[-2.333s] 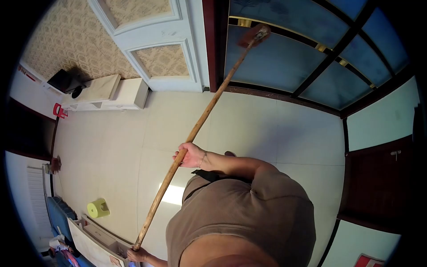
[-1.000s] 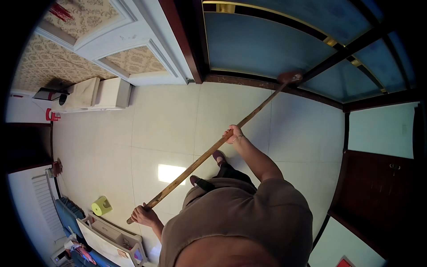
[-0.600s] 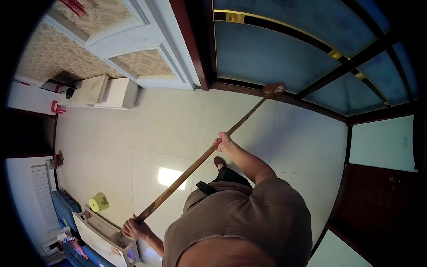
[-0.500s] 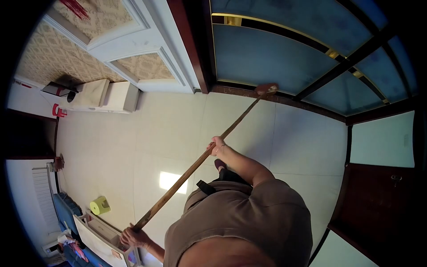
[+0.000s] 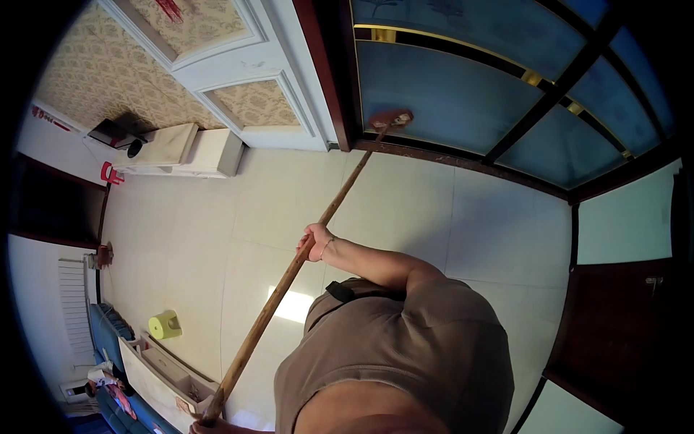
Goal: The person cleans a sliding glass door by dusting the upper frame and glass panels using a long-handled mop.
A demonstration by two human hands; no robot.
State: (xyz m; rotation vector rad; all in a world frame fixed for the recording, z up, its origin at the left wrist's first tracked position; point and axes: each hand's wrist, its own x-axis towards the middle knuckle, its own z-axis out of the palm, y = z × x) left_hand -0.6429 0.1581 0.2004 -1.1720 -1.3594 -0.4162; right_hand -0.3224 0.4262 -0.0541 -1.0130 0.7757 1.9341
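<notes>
A long wooden-handled mop (image 5: pixel 269 307) runs slantwise from the lower left to the glass door. Its reddish-brown, cloth-like head (image 5: pixel 391 120) is at the lower part of a blue glass panel (image 5: pixel 441 94), just above the dark sill; whether it touches the glass I cannot tell. Midway along the handle, my right hand (image 5: pixel 316 242) is closed around the wood, a thin bracelet at the wrist. My left hand (image 5: pixel 210 425) grips the near end of the handle, partly cut off by the lower picture border.
A white door with patterned panels (image 5: pixel 253 105) stands left of the glass door. Along the left are a low white cabinet (image 5: pixel 210 153), a yellow-green stool (image 5: pixel 165 325), a pale table with drawers (image 5: pixel 155 376) and a blue sofa (image 5: pixel 108 340). Pale tiles (image 5: pixel 390 195) cover the floor.
The mop head has moved left and higher along the glass. My right hand has shifted left with the handle, and my left hand has dropped lower in view.
</notes>
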